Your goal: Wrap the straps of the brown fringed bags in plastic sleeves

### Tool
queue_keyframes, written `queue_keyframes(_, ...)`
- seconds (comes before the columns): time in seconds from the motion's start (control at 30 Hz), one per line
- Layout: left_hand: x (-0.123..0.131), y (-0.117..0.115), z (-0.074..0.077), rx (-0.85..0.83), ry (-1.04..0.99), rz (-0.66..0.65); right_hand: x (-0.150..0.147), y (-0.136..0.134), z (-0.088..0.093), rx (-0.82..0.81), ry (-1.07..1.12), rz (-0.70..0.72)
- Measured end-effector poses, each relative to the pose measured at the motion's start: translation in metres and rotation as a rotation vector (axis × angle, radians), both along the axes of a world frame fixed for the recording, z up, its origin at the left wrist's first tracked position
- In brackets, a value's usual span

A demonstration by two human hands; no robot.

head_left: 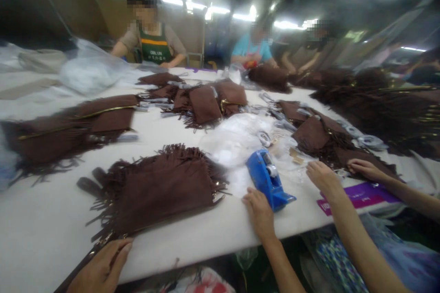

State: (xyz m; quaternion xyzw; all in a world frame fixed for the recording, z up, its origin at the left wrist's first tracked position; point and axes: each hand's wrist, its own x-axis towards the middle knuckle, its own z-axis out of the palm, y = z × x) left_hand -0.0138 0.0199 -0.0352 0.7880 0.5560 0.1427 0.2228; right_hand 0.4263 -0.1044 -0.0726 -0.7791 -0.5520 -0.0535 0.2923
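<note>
A brown fringed bag [168,192] lies flat on the white table in front of me, its tassels spread around the edges. My left hand [103,265] is at the bag's lower left corner, thumb and fingers pressed together. A dark strap [74,274] runs from that corner down along the hand; whatever the fingertips pinch is too small to make out. Between the bag and a blue tape dispenser [264,178], my right hand [259,213] rests with fingers loosely stretched out. It is beside the dispenser's left side; whether they touch I cannot tell.
Another person's hands [323,176] work at right, near a purple printed strip [357,197]. More brown bags [206,103] lie across the table [165,261], with a dark heap [388,105] at right. Clear plastic [237,139] bunches behind the dispenser. Several people stand across the table.
</note>
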Motion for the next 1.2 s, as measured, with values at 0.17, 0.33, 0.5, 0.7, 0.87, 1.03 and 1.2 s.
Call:
queue_keyframes(0.17, 0.02, -0.005, 0.011, 0.009, -0.037, -0.071, -0.004, -0.001, -0.001, 0.069, 0.016, -0.069)
queue_keyframes(0.33, 0.037, -0.011, 0.015, -0.002, -0.028, -0.142, -0.003, -0.002, 0.002, 0.005, -0.075, 0.015)
queue_keyframes(0.5, 0.052, -0.017, 0.008, -0.01, -0.073, -0.187, -0.005, -0.001, 0.011, -0.015, -0.05, 0.008)
queue_keyframes(0.7, 0.052, -0.022, 0.009, -0.053, -0.097, -0.173, -0.002, -0.009, 0.009, 0.056, 0.109, -0.166)
queue_keyframes(0.87, 0.073, -0.022, 0.025, -0.036, -0.138, -0.213, 0.0, -0.015, 0.003, 0.012, 0.143, -0.221)
queue_keyframes(1.03, 0.116, -0.023, 0.045, 0.006, -0.209, -0.399, -0.005, -0.017, 0.012, -0.093, 0.079, -0.115)
queue_keyframes(1.2, 0.153, -0.025, 0.061, -0.01, -0.294, -0.542, -0.02, -0.021, 0.03, -0.108, 0.213, 0.023)
